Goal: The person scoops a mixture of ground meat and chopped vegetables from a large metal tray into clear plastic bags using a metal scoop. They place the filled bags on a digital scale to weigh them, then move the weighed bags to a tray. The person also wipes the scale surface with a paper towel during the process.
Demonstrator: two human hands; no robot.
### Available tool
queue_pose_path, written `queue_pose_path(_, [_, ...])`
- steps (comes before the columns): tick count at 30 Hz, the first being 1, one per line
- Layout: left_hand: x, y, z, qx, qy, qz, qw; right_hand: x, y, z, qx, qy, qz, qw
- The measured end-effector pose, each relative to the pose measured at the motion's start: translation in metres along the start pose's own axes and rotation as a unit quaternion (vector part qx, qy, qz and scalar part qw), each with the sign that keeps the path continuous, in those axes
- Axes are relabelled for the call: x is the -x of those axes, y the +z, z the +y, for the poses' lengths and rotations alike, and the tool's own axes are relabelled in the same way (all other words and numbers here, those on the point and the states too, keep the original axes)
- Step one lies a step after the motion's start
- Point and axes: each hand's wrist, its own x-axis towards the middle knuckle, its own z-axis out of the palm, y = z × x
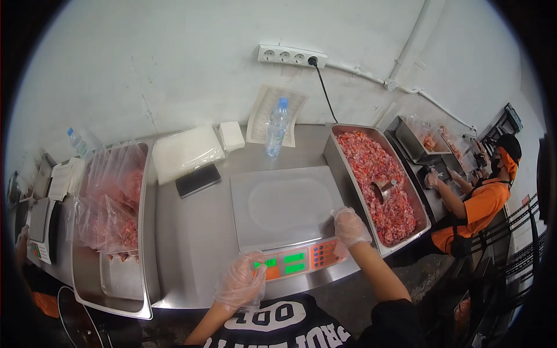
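My left hand, in a clear plastic glove, is at the front left corner of a digital scale, over part of its green display, with the fingers curled. At the scale's right edge is my right hand, gloved too, its fingers bent in; whether either hand pinches something small cannot be told. The scale's steel plate carries nothing. Right of it, a deep steel tray holds chopped raw meat with a metal scoop stuck in it. Bags of meat fill much of another steel tray at left.
Behind the scale stand a water bottle, a printed sheet and white packs. A black phone lies left of the scale. A co-worker in orange works at far right; another person's arm shows far left.
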Motion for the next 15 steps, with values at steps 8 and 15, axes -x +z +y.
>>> queue_pose_path(8, [0.023, -0.011, -0.002, -0.023, -0.006, 0.075, 0.997, -0.07, 0.057, -0.001, -0.051, -0.002, 0.013, 0.999])
queue_pose_path(15, [0.038, -0.008, 0.004, -0.014, -0.04, 0.076, 0.996, -0.122, 0.083, -0.109, -0.148, -0.072, 0.132, 0.978])
